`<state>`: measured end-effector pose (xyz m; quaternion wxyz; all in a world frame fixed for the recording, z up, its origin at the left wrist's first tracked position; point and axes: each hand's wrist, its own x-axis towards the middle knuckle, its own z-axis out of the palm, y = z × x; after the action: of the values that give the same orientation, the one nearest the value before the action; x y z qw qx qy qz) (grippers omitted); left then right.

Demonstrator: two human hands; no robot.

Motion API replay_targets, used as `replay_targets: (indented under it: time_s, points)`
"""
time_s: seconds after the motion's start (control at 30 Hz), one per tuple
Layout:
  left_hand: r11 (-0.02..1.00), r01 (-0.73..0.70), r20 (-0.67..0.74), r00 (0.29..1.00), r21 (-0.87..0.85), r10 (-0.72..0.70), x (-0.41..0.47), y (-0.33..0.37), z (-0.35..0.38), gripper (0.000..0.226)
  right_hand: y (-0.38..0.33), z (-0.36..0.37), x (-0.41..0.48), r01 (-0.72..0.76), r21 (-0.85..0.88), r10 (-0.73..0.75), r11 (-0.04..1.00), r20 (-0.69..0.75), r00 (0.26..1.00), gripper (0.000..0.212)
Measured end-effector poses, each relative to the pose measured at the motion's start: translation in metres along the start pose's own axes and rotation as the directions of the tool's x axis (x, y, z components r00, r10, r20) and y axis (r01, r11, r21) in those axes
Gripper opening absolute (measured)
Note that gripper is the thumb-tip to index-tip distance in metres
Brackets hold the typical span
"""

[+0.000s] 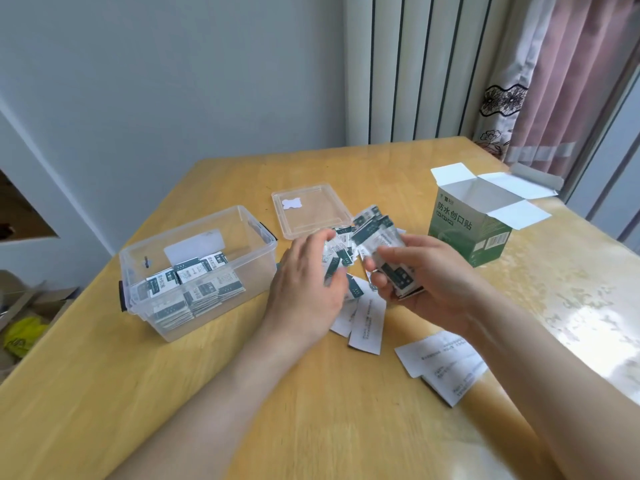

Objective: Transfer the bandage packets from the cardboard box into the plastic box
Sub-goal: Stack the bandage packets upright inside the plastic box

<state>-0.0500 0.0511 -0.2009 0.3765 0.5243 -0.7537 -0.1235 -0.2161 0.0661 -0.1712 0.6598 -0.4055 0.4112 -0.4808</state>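
A clear plastic box [145,252] stands at the left of the table with several green-and-white bandage packets [194,285] stacked inside. The green cardboard box [460,233] stands open at the right. Between them, my right hand [426,282] grips a loose bunch of packets [375,233] above the table. My left hand [308,282] is beside it, fingers curled round more of those packets [334,258]. Some packets [355,289] lie on the table under my hands.
The plastic box's clear lid [311,209] lies flat behind my hands. White paper slips [367,323] and a folded leaflet [443,365] lie on the wooden table [311,410] in front. A curtain and radiator stand behind the table.
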Motion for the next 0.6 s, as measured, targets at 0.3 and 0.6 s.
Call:
replay_targets:
  time_s: [0.3,0.6]
  points:
    - [0.898,-0.027,0.095,0.995,0.438,-0.016,0.022,-0.006,0.018,0.032,0.001,-0.008,0.006,-0.070,0.045,0.077,0.997,-0.188,0.979,0.027]
    - [0.956,-0.285,-0.324,0.913,-0.072,0.248,0.001,0.009,-0.012,0.021,0.005,0.001,0.002,-0.333,0.125,0.340,0.934,-0.039,0.940,0.031]
